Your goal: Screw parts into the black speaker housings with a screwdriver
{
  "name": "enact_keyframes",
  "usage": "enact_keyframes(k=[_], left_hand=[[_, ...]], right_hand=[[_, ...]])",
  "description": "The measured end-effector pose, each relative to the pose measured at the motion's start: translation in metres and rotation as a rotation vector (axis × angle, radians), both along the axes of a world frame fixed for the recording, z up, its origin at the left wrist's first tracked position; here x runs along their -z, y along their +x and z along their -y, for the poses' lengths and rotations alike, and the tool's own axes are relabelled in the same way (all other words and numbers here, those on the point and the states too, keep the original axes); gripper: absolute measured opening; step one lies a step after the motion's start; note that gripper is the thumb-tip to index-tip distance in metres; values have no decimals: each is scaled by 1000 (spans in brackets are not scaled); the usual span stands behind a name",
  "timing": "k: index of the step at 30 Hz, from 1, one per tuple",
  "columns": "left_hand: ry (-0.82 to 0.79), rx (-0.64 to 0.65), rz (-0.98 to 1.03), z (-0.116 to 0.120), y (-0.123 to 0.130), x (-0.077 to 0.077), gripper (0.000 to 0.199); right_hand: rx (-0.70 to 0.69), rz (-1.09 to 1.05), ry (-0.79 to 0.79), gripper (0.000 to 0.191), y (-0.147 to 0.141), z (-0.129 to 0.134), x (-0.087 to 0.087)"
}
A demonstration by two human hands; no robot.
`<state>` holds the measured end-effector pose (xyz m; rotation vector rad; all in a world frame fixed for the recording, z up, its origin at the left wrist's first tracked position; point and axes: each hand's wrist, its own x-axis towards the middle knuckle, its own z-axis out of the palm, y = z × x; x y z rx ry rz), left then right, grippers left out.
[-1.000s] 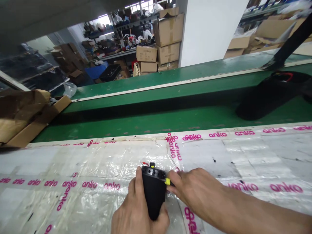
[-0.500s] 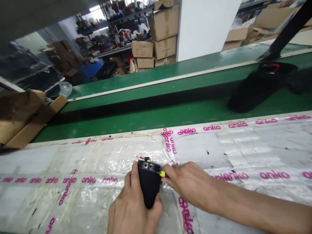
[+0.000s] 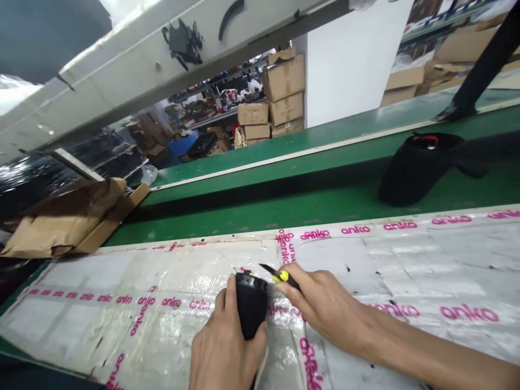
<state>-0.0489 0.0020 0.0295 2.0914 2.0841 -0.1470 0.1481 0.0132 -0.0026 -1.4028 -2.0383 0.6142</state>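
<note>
My left hand is wrapped round a black tapered housing, its wider rim pointing away from me. Small red and black wires stick out at that rim. In my right hand is a utility knife with a yellow-and-black handle. Its dark blade points left, just above the rim and apart from it. Both hands are over the worktop, which is covered in clear film and pink-printed "anko" tape.
Beyond the worktop runs a green surface. A larger black housing with red wire inside stands on it at right, near a dark post. An open carton sits at left. A pale beam crosses overhead.
The knife has come away from the housing's rim, up and to the right, so its blade now shows. My left hand keeps its hold. The camera view has tilted up.
</note>
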Motion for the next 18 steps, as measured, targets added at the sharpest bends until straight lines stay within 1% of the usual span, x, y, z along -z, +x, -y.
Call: enact_keyframes(k=[3, 6, 9, 12, 18], left_hand=[[55, 12, -117, 2, 4, -2, 77], [101, 38, -80, 4, 3, 2, 75], [98, 35, -20, 5, 0, 7, 72], [89, 33, -20, 5, -1, 8, 73], [108, 27, -35, 5, 2, 8, 72]], right_hand=[[-18, 184, 22, 15, -3, 3, 9], [-61, 278, 59, 12, -10, 4, 21], [-90, 308, 89, 11, -18, 2, 29], [-103, 324, 110, 12, -23, -1, 31], [-102, 379, 87, 13, -28, -4, 29]])
